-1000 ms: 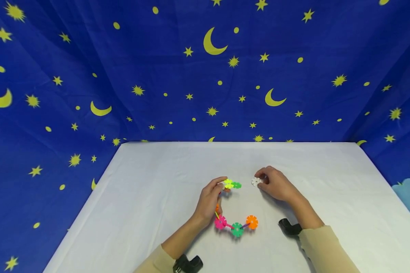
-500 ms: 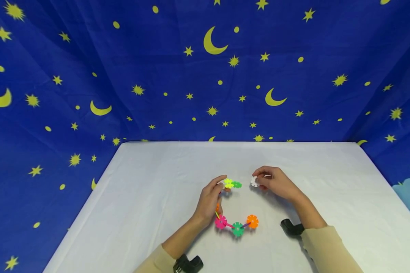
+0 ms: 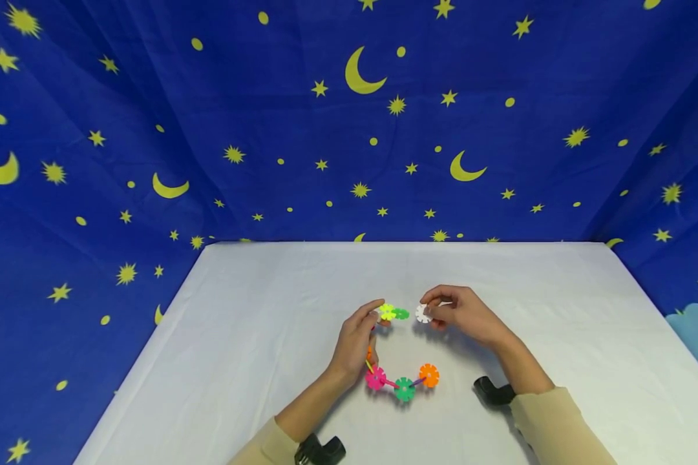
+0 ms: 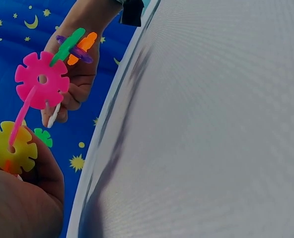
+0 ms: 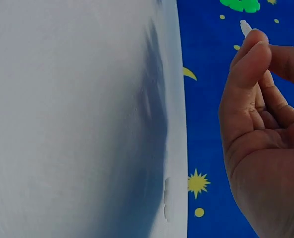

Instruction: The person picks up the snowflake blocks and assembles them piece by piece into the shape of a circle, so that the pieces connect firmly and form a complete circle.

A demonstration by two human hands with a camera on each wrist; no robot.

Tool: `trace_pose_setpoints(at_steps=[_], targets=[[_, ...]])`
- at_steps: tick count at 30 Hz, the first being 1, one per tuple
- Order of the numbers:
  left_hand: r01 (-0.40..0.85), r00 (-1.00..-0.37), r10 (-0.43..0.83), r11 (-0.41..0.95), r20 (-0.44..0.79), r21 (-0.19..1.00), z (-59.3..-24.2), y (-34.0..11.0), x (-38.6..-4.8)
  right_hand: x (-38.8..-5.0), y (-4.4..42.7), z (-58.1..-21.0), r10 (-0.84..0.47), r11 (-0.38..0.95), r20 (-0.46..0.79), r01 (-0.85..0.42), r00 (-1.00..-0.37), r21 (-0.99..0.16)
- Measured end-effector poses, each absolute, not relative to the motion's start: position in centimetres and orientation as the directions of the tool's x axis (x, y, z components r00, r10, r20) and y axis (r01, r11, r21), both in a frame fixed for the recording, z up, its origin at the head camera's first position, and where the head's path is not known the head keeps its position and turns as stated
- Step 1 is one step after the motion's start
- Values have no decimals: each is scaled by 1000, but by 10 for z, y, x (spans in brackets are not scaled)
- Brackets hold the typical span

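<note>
A chain of notched plastic snowflake discs curves round in an open C, and my left hand (image 3: 349, 349) grips its left side. Its upper end has a yellow disc (image 3: 387, 312) and a light green disc (image 3: 402, 314). Below the hand come a pink disc (image 3: 375, 378), a darker green disc (image 3: 404, 389) and an orange disc (image 3: 428, 375), linked by edge-on discs. My fingers hide part of the chain. My right hand (image 3: 468, 316) pinches a white snowflake disc (image 3: 422, 314) between thumb and fingers, a small gap right of the light green disc.
A white cloth covers the table (image 3: 279, 290). Behind and beside it hangs a blue curtain (image 3: 302, 129) with yellow moons and stars. Black wrist mounts (image 3: 493, 391) sit under both forearms, close to the table.
My right hand has moved left with the white disc, closer to the light green disc, and the disc has turned slightly. My left hand and the chain stay almost still.
</note>
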State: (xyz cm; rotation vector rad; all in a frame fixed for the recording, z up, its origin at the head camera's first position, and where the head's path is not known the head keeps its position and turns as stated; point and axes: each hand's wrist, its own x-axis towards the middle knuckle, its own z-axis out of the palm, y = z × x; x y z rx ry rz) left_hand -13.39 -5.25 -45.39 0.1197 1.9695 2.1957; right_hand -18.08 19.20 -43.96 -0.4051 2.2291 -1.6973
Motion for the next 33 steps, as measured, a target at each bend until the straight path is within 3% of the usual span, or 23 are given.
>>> trace_pose_setpoints(at_steps=[6,12,19,33], targets=[[-75,-979,195,-107,-53,991,-432,-52,-124,-179,186,-441,-412,241,-68,-37,-909,-970],[-72,-979,200,-116,-47,991,-432,-53,-124,-179,184,-444,-429,220,-77,-22,-900,-975],[-65,-979,202,-125,-39,990,-463,-52,-136,-179,182,-446,-447,204,-79,-16,-891,-979],[-73,-977,208,-145,-42,987,-462,-55,-136,-173,172,-450,-428,186,-19,-68,-904,-980]])
